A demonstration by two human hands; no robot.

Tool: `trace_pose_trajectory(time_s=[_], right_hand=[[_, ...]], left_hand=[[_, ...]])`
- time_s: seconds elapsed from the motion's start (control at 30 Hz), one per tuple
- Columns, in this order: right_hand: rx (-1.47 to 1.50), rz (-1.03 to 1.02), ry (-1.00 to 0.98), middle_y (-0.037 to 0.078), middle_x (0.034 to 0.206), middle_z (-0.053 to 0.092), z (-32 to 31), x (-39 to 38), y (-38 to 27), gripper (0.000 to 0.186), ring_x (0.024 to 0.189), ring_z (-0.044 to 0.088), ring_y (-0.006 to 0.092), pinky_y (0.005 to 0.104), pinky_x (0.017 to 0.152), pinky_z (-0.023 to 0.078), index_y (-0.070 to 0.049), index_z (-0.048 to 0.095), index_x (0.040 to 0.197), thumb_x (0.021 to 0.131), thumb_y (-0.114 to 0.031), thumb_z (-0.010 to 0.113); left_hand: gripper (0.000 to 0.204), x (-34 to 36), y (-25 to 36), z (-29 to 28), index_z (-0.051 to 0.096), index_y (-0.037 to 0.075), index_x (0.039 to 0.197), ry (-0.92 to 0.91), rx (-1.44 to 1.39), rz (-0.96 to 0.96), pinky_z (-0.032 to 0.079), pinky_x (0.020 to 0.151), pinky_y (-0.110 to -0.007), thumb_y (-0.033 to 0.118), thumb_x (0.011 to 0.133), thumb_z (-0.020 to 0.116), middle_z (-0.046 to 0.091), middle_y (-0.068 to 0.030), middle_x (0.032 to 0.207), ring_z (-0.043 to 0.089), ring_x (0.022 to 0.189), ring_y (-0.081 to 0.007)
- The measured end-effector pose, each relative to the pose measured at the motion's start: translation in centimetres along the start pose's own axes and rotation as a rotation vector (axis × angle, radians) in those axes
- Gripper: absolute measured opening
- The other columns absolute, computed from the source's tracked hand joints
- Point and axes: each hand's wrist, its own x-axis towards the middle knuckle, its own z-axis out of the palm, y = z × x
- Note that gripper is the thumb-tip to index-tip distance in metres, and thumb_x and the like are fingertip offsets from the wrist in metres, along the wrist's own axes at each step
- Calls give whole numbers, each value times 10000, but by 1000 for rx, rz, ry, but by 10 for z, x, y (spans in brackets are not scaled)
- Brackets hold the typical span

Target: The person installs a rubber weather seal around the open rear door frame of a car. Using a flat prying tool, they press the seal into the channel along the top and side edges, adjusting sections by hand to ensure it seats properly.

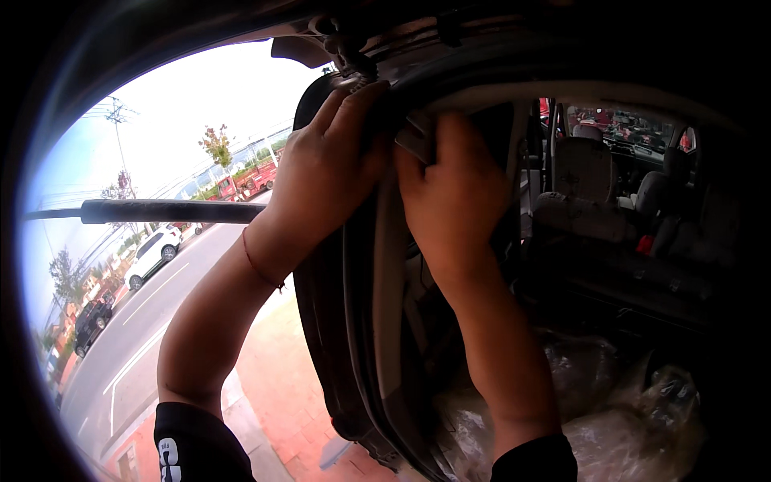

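Note:
Both my arms reach up to the top left corner of a vehicle's open rear doorway. My left hand [337, 153] is closed at the dark body edge, its fingertips just below a hinge [345, 56]; whatever they grip is hidden in shadow. My right hand [458, 181] is closed around a small flat grey piece [415, 136] at the inner side of the corner; its kind is too dark to tell. Between the hands, a pale pillar trim [389, 305] and a black door seal [350, 297] run down the opening.
A black strut [173, 211] crosses to the left of my left wrist. Crumpled clear plastic sheeting [626, 410] lies in the cargo area, behind grey seats [582, 173]. Outside are a paved walkway [281, 369], a road, a white car [154, 253] and a dark car [93, 321].

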Motion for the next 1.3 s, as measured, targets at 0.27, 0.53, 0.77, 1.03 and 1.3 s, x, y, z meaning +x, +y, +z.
trace_pose_trajectory(time_s=[0.27, 0.53, 0.77, 1.03, 1.3], right_hand=[[505, 507, -184, 79, 910, 727, -13, 12, -11, 314, 768, 684, 165, 305, 686, 523, -10, 688, 1107, 947, -270, 761], [520, 459, -214, 135, 811, 737, -29, 9, -7, 173, 721, 745, 234, 337, 645, 553, -28, 709, 1053, 975, -182, 695], [161, 242, 24, 102, 716, 703, -10, 18, -22, 219, 632, 711, 298, 391, 584, 544, -29, 701, 939, 960, -246, 722], [555, 694, -325, 66, 746, 690, -40, 9, -14, 348, 665, 672, 157, 295, 646, 513, -14, 707, 1005, 982, -361, 728], [276, 464, -117, 112, 813, 724, -41, 19, -18, 276, 709, 692, 211, 334, 679, 521, -5, 693, 1030, 970, -274, 715]], left_hand=[[469, 13, 11, -11, 546, 40, 1271, -185, 239, 11, 607, 713, -435, 139, 854, 737, 706, -167, 1074, 734, 846, -386], [228, 19, 14, -6, 554, 7, 1045, -167, 531, 153, 582, 567, -376, 134, 894, 668, 680, -132, 808, 716, 650, -315], [451, 12, 7, -27, 568, 77, 1348, -201, -4, -91, 586, 735, -455, 104, 907, 658, 707, -220, 1121, 721, 873, -415], [429, 17, 12, -10, 556, 31, 1266, -233, 224, -39, 589, 725, -452, 234, 913, 688, 722, -177, 1033, 738, 874, -381], [228, 25, 44, 10, 590, -29, 984, -92, 667, 50, 556, 539, -312, 143, 857, 668, 704, -143, 797, 751, 712, -239]])
